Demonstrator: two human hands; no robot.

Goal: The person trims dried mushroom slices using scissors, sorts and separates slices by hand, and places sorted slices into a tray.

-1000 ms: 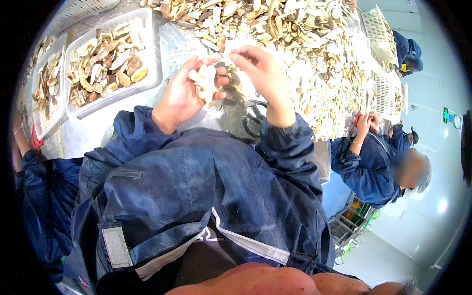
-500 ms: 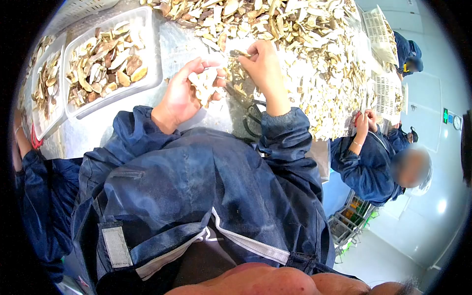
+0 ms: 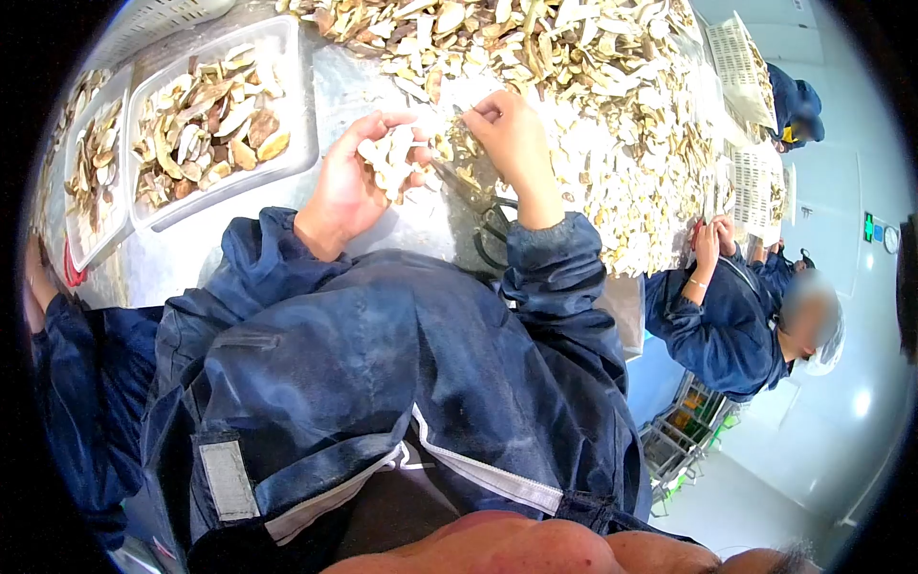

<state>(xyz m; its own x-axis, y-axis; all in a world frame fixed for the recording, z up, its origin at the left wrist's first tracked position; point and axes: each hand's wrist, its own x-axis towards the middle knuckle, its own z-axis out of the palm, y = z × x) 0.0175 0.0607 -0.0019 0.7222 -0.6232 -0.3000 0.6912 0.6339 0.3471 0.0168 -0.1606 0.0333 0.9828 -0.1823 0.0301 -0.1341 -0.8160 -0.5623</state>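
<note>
Pale dried mushroom slices (image 3: 390, 163) lie in my left hand (image 3: 346, 191), its fingers curled around them above the metal table. My right hand (image 3: 514, 139) is at the near edge of a broad heap of dried mushroom slices (image 3: 574, 57). Its thumb and index finger are pinched together, and whatever may be between them is too small to make out. Black-handled scissors (image 3: 493, 232) rest on the table beside my right wrist, partly covered by my sleeve.
To the left, a clear plastic tub (image 3: 304, 115) holds larger slices, beside a second tub (image 3: 78, 225). White plastic baskets (image 3: 741, 67) line the heap's far right side. A co-worker (image 3: 717, 325) works at the right, and another person's sleeve (image 3: 86, 383) shows at the left.
My right hand has lowered slightly, and the dark slice at its fingertips no longer shows there. My left hand stays nearly in place with its slices. The co-worker's head at the right has shifted slightly.
</note>
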